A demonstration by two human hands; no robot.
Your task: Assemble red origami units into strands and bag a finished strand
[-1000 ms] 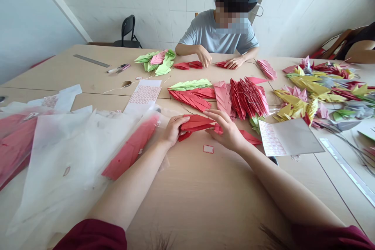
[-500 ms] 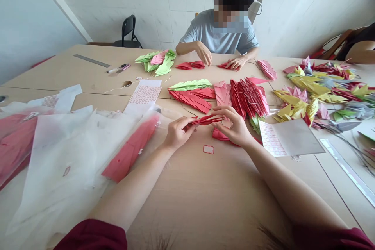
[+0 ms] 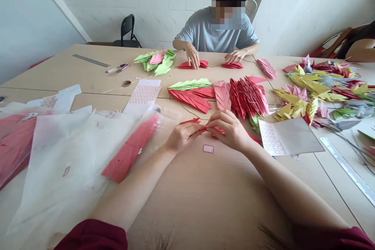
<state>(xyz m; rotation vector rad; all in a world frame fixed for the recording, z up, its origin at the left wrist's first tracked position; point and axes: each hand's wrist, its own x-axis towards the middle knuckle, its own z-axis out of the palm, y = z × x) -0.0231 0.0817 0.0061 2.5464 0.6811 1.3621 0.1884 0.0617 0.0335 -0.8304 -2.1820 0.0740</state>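
My left hand (image 3: 183, 136) and my right hand (image 3: 230, 129) meet over the table's middle, both pinched on a small folded red paper piece (image 3: 211, 129) held between them. Another red folded piece (image 3: 191, 121) lies just behind my left fingers. A small red-bordered sticker (image 3: 208, 149) sits on the table right below my hands. A thin wire (image 3: 187, 108) runs across the table behind my hands.
Rows of folded red, pink and green paper pieces (image 3: 222, 95) lie behind my hands. Plastic bags with red paper (image 3: 88, 144) cover the left. A sticker sheet (image 3: 288, 137) and mixed coloured folds (image 3: 319, 86) are at right. A person opposite presses red pieces (image 3: 191, 64) on the table.
My hands have drawn closer together and lower, closing round the red piece that was lifted and spread between them. The person opposite has moved both hands onto red pieces.
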